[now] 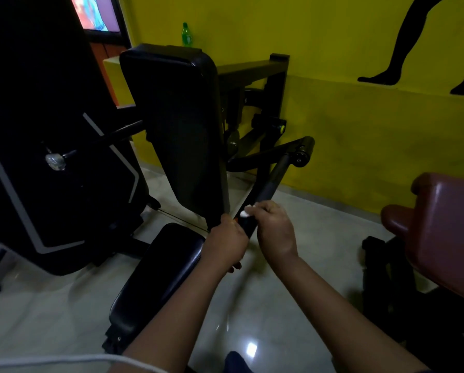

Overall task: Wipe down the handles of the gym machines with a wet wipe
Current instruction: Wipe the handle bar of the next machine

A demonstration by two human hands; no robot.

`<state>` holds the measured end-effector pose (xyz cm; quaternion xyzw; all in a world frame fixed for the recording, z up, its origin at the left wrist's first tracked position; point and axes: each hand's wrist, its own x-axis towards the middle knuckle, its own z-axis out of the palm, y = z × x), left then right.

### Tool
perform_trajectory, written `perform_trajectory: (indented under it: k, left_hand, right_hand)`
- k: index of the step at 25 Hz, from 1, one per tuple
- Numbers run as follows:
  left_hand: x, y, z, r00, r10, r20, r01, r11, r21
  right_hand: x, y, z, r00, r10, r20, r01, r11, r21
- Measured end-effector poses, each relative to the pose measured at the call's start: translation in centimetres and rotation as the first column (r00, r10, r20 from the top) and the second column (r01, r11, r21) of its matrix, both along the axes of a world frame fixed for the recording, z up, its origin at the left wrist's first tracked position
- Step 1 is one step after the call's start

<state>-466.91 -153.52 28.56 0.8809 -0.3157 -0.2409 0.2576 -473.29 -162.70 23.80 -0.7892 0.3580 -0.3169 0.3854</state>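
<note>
The person's right grip (275, 230) is curled over a small crumpled white wet wipe (248, 210), clamping it against the long black tubular handle (268, 187) of a gym machine. The left grip (228, 238) is closed round the same handle just below, near its lower end. The wipe sits on the upper side of the bar, and only its bunched edge shows beyond the fingers.

The wipe looks light, limp and damp, so it is likely to ball up. It probably works best wrapped round the bar and held under the fingers, not pinched by a corner. The handle is stiff, but it seems to hang from a pivot at its far end. It may therefore swing under pressure, and a hold on the low end should steady it.

Beside the bar stand a tall black padded backrest (177, 130) and a black padded seat (158, 270). The floor (293, 305) is pale, glossy tile that reflects light. A yellow wall (360, 130) closes the dim room behind, and a maroon padded bench (446, 224) is at the right.
</note>
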Motion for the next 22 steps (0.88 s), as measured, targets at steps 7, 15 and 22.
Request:
perform_trajectory:
  k: [7,15,22]
  left_hand:
    - [0.5,-0.3,-1.4,0.999,0.025,0.043,-0.023,0.999,-0.049]
    - [0.4,-0.6,-1.9,0.998,0.039,0.046,-0.034,0.993,-0.115]
    - [0.6,-0.6,-2.6,0.998,0.031,0.05,-0.021,0.982,-0.189]
  right_hand:
    - [0.3,-2.2,-1.1,0.994,-0.11,-0.027,0.087,0.895,-0.437]
    - [-1.0,0.8,-3.8,0.96,-0.207,0.187,0.249,0.938,-0.241]
    - [2.0,3.5,-4.9,0.749,-0.582,0.317,-0.137,0.332,0.933]
